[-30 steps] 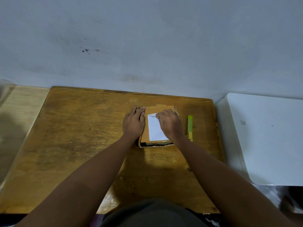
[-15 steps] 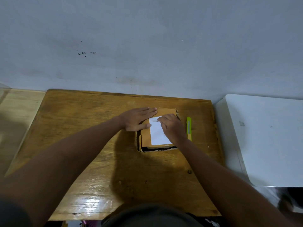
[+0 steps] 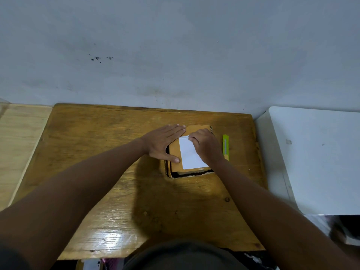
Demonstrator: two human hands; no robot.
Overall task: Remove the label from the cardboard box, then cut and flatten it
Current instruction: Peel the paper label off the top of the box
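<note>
A small brown cardboard box [image 3: 175, 152] sits at the back right of the wooden table [image 3: 109, 172]. A white label [image 3: 190, 154] is stuck on its top. My left hand [image 3: 163, 143] lies flat with straight fingers on the box's left and far edge, holding it down. My right hand [image 3: 205, 147] has curled fingers that pinch the label's far corner, which is lifted a little. A lime-green utility knife [image 3: 226, 147] lies on the table just right of the box, beside my right wrist.
A grey wall rises right behind the table. A white cabinet top [image 3: 319, 156] stands to the right, and a pale wooden surface [image 3: 17, 141] adjoins the table on the left. A dark garment fills the bottom edge.
My left hand went from gripping the box's left side to lying flat across its far-left edge. My right hand stays at the label's far corner, picking at it.
</note>
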